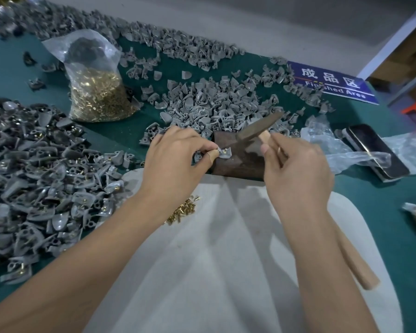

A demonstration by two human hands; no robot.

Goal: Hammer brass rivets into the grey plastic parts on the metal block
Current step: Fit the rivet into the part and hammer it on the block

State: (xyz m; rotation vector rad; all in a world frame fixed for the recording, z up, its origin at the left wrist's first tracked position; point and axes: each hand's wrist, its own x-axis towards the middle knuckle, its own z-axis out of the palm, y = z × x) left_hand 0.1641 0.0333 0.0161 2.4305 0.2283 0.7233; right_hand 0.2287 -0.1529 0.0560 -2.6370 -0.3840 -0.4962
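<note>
Fingers of the left hand pinched a small grey plastic part with a brass rivet on the dark metal block. The right hand gripped the wooden-handled hammer, its head just above the block, near the table's front edge.

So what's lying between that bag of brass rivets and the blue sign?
In the head view, a heap of loose grey plastic parts on the green table fills the stretch between the bag of brass rivets and the blue sign.
</note>
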